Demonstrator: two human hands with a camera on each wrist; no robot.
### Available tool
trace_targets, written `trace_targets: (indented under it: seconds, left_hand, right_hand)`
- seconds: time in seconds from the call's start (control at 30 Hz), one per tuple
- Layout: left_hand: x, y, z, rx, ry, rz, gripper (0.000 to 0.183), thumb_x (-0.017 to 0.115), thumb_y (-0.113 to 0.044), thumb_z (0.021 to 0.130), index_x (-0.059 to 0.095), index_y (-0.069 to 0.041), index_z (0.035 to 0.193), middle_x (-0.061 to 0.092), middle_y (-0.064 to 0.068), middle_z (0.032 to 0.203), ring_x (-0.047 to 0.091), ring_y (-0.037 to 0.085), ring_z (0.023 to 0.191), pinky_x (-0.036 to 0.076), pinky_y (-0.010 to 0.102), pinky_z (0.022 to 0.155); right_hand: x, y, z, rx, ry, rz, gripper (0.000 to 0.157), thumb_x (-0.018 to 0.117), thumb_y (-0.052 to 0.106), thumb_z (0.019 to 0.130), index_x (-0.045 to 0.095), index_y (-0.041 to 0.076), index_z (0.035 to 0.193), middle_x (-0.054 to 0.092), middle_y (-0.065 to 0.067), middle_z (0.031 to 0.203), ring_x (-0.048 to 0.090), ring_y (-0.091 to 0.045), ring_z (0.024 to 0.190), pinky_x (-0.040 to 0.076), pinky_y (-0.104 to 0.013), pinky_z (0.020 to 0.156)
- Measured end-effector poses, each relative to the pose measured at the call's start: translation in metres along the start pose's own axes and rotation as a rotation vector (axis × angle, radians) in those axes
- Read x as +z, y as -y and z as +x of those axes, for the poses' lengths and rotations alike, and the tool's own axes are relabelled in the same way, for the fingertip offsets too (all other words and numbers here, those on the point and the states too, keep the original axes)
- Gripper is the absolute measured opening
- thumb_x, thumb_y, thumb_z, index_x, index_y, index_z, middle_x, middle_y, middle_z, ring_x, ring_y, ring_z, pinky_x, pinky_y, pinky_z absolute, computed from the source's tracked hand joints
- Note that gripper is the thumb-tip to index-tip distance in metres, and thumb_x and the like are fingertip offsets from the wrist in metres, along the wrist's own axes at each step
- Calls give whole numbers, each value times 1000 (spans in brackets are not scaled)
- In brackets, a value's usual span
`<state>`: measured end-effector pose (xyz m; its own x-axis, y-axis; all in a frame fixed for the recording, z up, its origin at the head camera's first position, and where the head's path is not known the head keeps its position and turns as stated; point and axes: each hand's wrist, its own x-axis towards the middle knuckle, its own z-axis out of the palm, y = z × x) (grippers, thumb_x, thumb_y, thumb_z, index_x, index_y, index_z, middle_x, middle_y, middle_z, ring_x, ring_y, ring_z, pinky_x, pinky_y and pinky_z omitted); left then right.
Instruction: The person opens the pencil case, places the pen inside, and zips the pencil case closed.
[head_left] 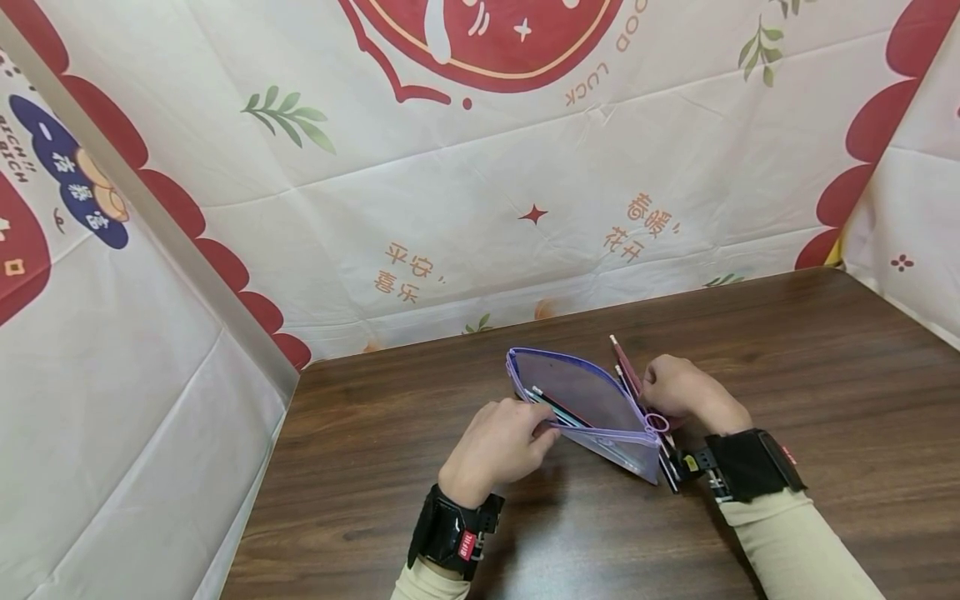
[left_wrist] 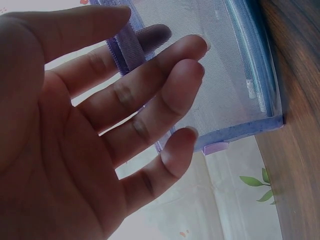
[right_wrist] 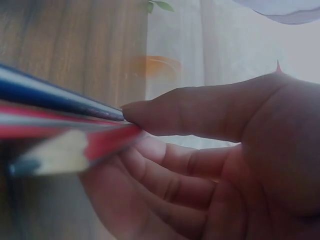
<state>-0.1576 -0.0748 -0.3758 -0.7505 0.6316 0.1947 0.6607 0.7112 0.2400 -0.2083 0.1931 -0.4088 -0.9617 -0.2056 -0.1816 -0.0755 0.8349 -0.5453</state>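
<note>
Across a smooth, dark brown wood-grain surface [head_left: 360, 442], seen from the head view, a long translucent mesh pouch with purple zip edging [head_left: 588, 383] gapes wide between a person's two hands. Slim pale-blue and dark pencils [head_left: 555, 408] lie lengthwise inside it, partly covered by the left hand [head_left: 498, 442], whose fingers grip the pouch's near rim. Just beyond the pouch's right end, the right hand [head_left: 686, 392] clasps a bundle of slender red and dark pencils [head_left: 628, 375] outside it, close to a round purple ring [head_left: 657, 422] on the zip. A creased white cloth printed with red motifs and green leaves [head_left: 450, 175] hangs behind.

From the left wrist, the thumb and index finger pinch the ribbed purple band at the pouch's mouth, the index fingertip showing through fine mesh; the other fingers [left_wrist: 185, 87] bend loosely beside it. Pale-blue pencils line the pouch's far side, near a small lilac tab [left_wrist: 216, 148].

From the right wrist, thumb and fingers pinch a glossy dark-blue barrel, a red-and-silver striped one and a blurred red pencil, its sharpened wooden cone ending in dark lead.
</note>
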Motion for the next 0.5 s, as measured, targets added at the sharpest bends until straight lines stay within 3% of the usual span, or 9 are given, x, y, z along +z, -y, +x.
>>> trace_targets:
  seconds: [0.2, 0.5]
  left_hand:
    - [0, 0, 0, -5, 6, 1, 15, 60, -27, 89, 61, -19, 77, 41, -11, 56, 37, 0, 45, 24, 18, 41]
    - [0, -1, 0, 1, 10, 4, 15, 61, -27, 89, 61, -19, 77, 41, -12, 56, 37, 0, 45, 25, 18, 42]
  right_hand:
    - [-8, 2, -2, -2, -27, 21, 7, 53, 4, 81, 56, 2, 75, 56, -7, 67, 54, -14, 52, 45, -29, 48]
    - [-20, 9, -11, 0, -61, 87, 12, 56, 7, 87, 54, -5, 88, 60, -12, 68, 59, -15, 48, 52, -32, 47]
